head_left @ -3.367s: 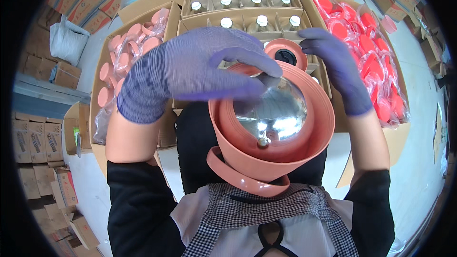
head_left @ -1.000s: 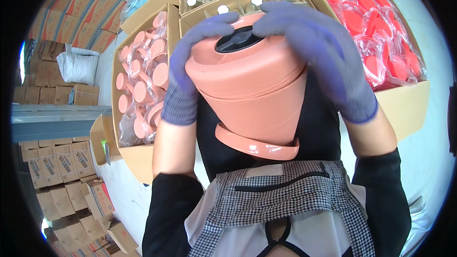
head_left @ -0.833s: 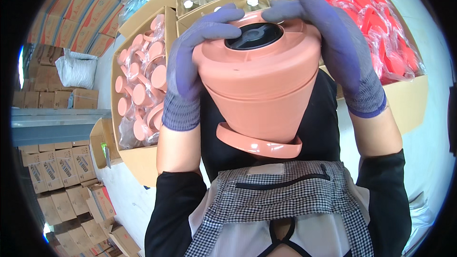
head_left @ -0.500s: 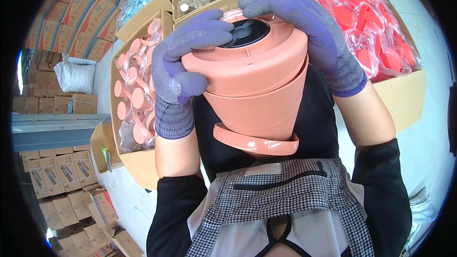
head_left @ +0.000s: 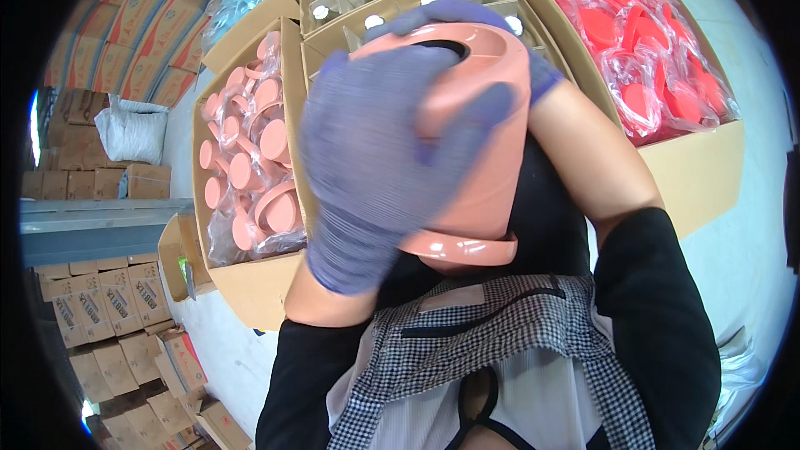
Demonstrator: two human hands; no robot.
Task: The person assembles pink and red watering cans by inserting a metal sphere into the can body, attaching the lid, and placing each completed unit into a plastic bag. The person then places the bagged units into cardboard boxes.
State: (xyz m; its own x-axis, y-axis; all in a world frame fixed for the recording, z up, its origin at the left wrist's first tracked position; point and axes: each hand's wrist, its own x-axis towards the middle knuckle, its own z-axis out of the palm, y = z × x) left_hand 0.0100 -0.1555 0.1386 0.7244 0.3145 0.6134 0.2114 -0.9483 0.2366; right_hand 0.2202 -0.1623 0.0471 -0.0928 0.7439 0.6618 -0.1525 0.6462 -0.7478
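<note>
A pink plastic jug-like vessel (head_left: 492,175) stands in front of my body, its wide round top toward the far side. A curved pink band, perhaps a handle (head_left: 467,248), sticks out near its lower end. Part of a black round piece (head_left: 450,47) shows in the recess of the top. My left hand (head_left: 375,133), gloved in purple and grey and smeared by motion, lies across the vessel's upper left side, its thumb along the front. Round the far side of the top wraps my right hand (head_left: 467,12), in a matching glove, its fingers partly hidden.
On the left stands a carton of pink handled parts (head_left: 243,171) in clear plastic. Ahead, a divided carton (head_left: 392,0) holds several white-capped items. A carton of red parts (head_left: 633,42) is at the right. Stacked cardboard boxes (head_left: 108,300) line the far left.
My left hand has swung right across the vessel's front and top. The right hand has moved left round the far side. The vessel has turned and tipped slightly, its rim now more upright.
</note>
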